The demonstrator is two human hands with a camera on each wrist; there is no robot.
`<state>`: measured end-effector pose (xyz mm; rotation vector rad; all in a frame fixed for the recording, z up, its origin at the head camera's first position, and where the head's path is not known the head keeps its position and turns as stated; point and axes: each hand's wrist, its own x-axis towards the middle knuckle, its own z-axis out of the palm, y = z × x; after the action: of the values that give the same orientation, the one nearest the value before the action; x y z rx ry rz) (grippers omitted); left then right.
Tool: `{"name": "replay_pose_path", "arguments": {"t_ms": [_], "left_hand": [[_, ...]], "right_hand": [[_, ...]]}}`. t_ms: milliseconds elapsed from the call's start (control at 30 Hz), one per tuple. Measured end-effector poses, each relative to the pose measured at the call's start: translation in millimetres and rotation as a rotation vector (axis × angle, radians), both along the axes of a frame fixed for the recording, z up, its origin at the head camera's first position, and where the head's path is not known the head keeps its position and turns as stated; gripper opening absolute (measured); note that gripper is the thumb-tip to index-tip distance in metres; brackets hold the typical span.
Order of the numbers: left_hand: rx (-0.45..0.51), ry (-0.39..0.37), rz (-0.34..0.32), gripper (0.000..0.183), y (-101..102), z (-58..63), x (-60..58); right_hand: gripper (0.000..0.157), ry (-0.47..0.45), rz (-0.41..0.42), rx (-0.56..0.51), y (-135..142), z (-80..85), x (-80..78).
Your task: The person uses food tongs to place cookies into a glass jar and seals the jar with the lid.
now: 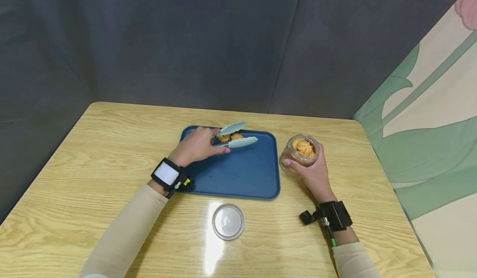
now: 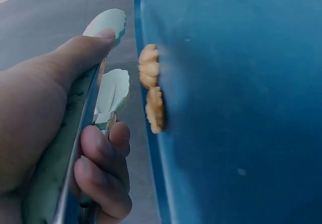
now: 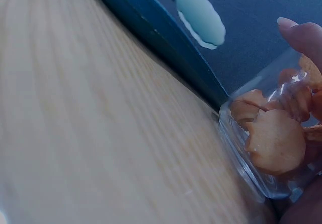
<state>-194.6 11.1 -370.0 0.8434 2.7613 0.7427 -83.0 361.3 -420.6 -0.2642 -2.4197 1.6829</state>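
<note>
My left hand [image 1: 198, 146] grips a pair of tongs [image 1: 242, 142] with pale green scalloped tips, held spread apart over the far side of a blue tray [image 1: 242, 183]. Two ridged cookies [image 2: 152, 88] lie by the tray's far edge; from the head they appear between the tong tips. In the left wrist view the tongs are apart from them. To the right of the tray, my right hand [image 1: 314, 173] holds a clear jar [image 1: 287, 156] with its thumb and fingers around the side. Several cookies [image 3: 276, 141] fill the jar, which is uncovered and stands on the table.
A round clear lid [image 1: 228, 221] lies on the wooden table [image 1: 112, 154] in front of the tray. Behind the table's far edge hangs a dark curtain [image 1: 186, 42]. A wall with a leaf pattern [image 1: 428, 145] is on the right.
</note>
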Motion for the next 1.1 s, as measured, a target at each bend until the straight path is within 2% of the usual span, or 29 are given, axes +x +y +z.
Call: {"name": "replay_pose_path", "arguments": {"t_ms": [133, 300, 467, 667, 867, 1100], "left_hand": [[0.010, -0.001, 0.005, 0.065, -2, -7.7, 1.2], [-0.012, 0.030, 0.011, 0.063, -3, -11.8, 3.0], [-0.040, 0.052, 0.020, 0.072, -3, -13.7, 6.8], [-0.033, 0.059, -0.003, 0.086, -2, -15.2, 12.2], [-0.025, 0.079, 0.003, 0.083, -1, -14.5, 12.6], [-0.074, 0.054, 0.016, 0.086, -3, -17.0, 12.3]], "right_hand": [[0.098, -0.001, -0.002, 0.003, 1, 0.3, 1.3], [0.097, -0.001, -0.008, -0.002, 1, -1.0, 2.8], [0.098, -0.002, -0.010, -0.005, 0, -1.9, 2.4], [0.099, 0.000, -0.001, -0.001, 2, -1.1, 0.5], [0.098, 0.004, -0.003, -0.004, 1, -2.6, -0.2], [0.098, 0.002, 0.007, -0.009, 0, -4.5, -0.3]]}}
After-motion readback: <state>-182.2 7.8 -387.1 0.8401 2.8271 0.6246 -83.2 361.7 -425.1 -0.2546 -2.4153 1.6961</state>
